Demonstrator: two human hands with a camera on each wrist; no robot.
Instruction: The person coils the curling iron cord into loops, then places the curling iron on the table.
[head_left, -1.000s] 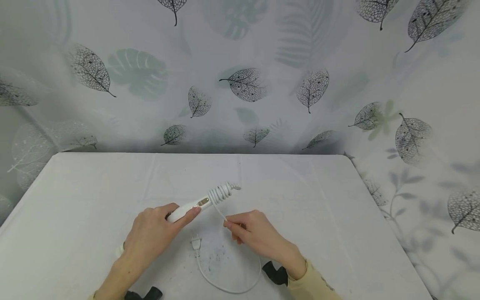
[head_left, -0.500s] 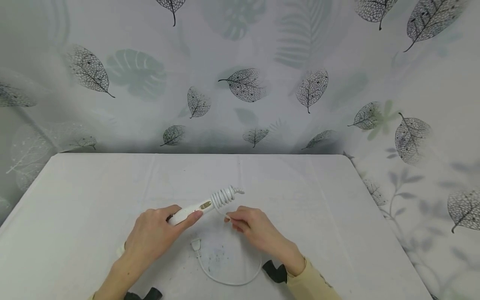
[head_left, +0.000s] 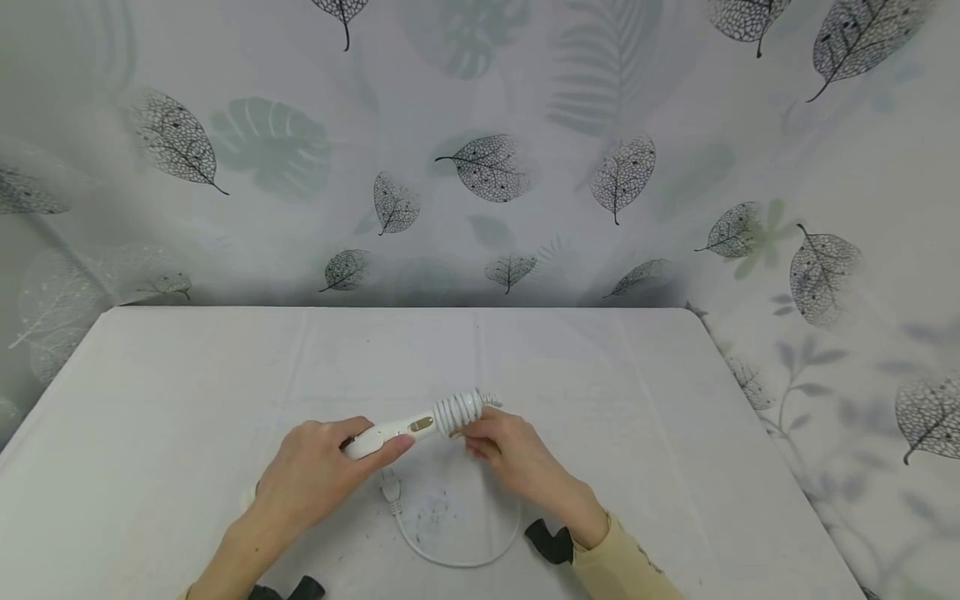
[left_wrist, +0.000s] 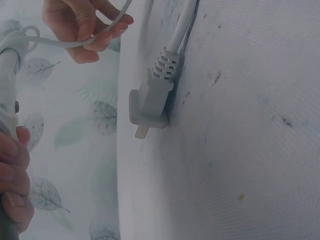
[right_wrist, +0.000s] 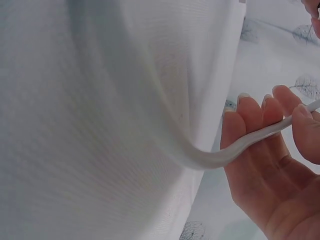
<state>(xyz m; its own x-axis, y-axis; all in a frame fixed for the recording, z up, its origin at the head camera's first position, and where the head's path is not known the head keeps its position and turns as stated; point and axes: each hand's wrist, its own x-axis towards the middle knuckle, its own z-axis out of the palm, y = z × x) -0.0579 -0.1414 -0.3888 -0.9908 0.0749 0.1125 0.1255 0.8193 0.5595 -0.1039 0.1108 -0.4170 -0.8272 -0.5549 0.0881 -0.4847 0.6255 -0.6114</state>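
Observation:
My left hand [head_left: 318, 467] grips a slim white corded appliance [head_left: 386, 436], shaped like a hair styling iron, with a gold panel on its handle. White cord coils [head_left: 456, 411] wrap around its far end, by a ribbed cord sleeve. My right hand [head_left: 517, 457] pinches the cord [right_wrist: 257, 135] between thumb and fingers, beside those coils. In the right wrist view the cord runs across the other fingers. The rest of it curves over the table to a two-pin plug [left_wrist: 152, 102], below the appliance. The appliance's near end is hidden inside my left hand.
The white table [head_left: 225, 358] has dark specks near the plug. Black curved pieces [head_left: 551, 542] show beside both wrists. A leaf-patterned sheet [head_left: 487, 233] hangs behind the table and along its sides.
The appliance has shifted slightly right and down, its coiled end tipping lower. My right hand has drawn up close to the coils with the cord. The cord's loop on the table has shrunk.

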